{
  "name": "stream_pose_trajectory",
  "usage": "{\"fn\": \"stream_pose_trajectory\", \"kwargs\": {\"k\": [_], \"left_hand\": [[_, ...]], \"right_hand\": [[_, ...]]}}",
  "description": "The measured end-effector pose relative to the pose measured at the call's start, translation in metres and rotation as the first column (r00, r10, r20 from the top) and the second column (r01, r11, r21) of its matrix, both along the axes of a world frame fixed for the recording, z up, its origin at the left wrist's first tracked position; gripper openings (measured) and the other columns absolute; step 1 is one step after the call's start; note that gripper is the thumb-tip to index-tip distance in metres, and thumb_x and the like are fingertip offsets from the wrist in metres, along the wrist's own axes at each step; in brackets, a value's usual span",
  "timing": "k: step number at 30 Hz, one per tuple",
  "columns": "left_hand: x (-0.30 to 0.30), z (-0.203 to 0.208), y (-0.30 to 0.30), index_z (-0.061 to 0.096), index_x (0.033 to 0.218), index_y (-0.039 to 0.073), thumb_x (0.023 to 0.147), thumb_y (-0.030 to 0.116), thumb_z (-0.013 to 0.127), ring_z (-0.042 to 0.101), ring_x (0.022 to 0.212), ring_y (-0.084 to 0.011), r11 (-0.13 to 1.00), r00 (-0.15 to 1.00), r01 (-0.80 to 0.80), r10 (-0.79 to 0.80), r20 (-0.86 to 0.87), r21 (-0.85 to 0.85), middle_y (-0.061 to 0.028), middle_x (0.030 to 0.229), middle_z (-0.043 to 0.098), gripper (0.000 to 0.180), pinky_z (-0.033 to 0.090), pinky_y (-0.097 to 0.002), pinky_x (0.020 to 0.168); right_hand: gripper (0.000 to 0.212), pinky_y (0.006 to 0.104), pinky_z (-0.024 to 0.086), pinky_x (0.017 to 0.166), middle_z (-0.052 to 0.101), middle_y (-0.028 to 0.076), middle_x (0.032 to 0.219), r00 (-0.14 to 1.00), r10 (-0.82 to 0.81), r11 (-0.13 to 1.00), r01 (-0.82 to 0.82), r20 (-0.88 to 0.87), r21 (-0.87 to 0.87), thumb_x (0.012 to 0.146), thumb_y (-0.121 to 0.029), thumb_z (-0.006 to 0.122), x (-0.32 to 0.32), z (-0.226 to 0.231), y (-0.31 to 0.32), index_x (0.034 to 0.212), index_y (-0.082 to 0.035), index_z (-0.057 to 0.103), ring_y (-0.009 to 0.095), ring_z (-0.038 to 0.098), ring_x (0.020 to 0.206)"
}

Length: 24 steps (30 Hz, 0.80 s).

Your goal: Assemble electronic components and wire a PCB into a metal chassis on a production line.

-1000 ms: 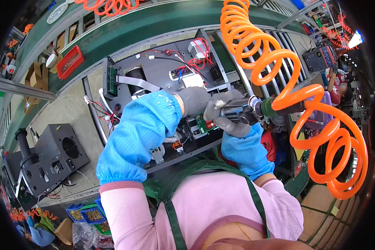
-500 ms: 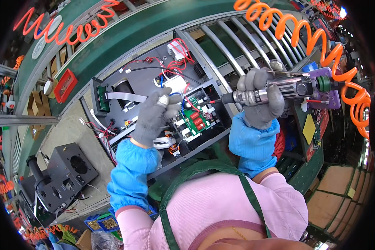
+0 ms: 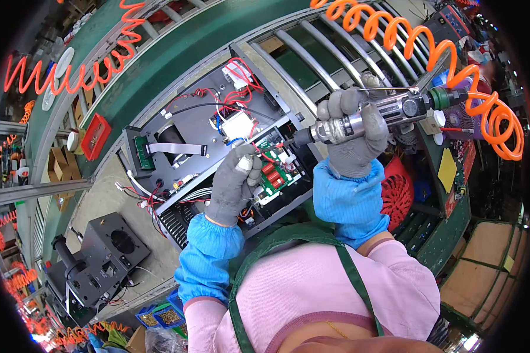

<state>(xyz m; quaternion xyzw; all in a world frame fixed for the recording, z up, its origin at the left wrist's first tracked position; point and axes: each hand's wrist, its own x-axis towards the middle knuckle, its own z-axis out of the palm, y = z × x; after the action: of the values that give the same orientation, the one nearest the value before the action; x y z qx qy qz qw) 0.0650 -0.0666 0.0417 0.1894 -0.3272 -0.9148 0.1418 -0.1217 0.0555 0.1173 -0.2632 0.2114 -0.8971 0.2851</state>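
My right hand [image 3: 354, 132], in a grey glove, is wrapped round a silver air screwdriver [image 3: 401, 108]. The tool lies almost level, its thin bit pointing left over a green circuit board [image 3: 284, 175] with red components. The board sits in the near right part of a dark metal chassis [image 3: 197, 125]. My gloved left hand [image 3: 232, 183] is at the board's left edge, fingers curled and pressed together; whatever is between them is hidden. White thumb covering shows on that glove. Beyond it, a grey ribbon cable [image 3: 174, 148] lies inside the chassis beside a small upright green board [image 3: 142, 152].
An orange coiled air hose [image 3: 427, 44] runs to the screwdriver. Metal rollers [image 3: 321, 59] lie beyond the chassis. A second black metal housing [image 3: 115, 250] stands at the left, a red tray [image 3: 96, 136] at the far left. A red basket [image 3: 397, 188] is beside my right sleeve.
My left hand has shifted right and nearer, uncovering the ribbon cable's end. My right hand with the screwdriver and the chassis sit slightly further left in the view.
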Motion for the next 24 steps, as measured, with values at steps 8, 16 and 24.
{"fn": "stream_pose_trajectory", "kwargs": {"k": [8, 16, 24], "left_hand": [[-0.002, -0.009, -0.002, 0.059, 0.113, 0.000, 0.096, 0.023, 0.059, 0.044, 0.065, -0.0082, 1.000, 0.999, -0.014, 0.015, 0.032, -0.023, -0.0027, 0.082, 0.055, 0.029, 0.039, -0.0220, 0.059], [-0.006, -0.003, 0.006, 0.060, 0.113, -0.003, 0.094, 0.026, 0.062, 0.049, 0.067, -0.0087, 0.952, 0.975, -0.075, 0.132, 0.177, -0.296, -0.0046, 0.083, 0.059, 0.034, 0.043, -0.0224, 0.061], [-0.007, 0.005, 0.003, 0.060, 0.116, 0.000, 0.095, 0.028, 0.060, 0.052, 0.069, -0.0085, 0.949, 0.970, 0.005, 0.073, 0.233, -0.316, -0.0035, 0.089, 0.060, 0.036, 0.045, -0.0221, 0.064]], "right_hand": [[0.025, 0.0410, 0.044, 0.079, 0.051, 0.010, 0.079, 1.000, -0.004, 1.000, 0.004, 0.026, 0.008, 0.084, -0.026, 0.057, -0.001, -0.003, -0.004, 0.088, -0.002, 0.054, 0.020, 0.050, 0.075], [0.030, 0.0400, 0.045, 0.080, 0.051, 0.009, 0.080, 0.999, 0.042, 0.999, -0.042, 0.029, 0.009, 0.082, -0.031, 0.060, -0.007, -0.007, -0.002, 0.088, -0.002, 0.055, 0.020, 0.050, 0.076], [0.027, 0.0404, 0.049, 0.076, 0.056, 0.004, 0.083, 0.980, -0.124, 0.991, 0.129, 0.156, -0.024, 0.086, -0.027, 0.058, -0.008, -0.010, 0.000, 0.104, -0.006, 0.056, 0.018, 0.052, 0.075]]}}
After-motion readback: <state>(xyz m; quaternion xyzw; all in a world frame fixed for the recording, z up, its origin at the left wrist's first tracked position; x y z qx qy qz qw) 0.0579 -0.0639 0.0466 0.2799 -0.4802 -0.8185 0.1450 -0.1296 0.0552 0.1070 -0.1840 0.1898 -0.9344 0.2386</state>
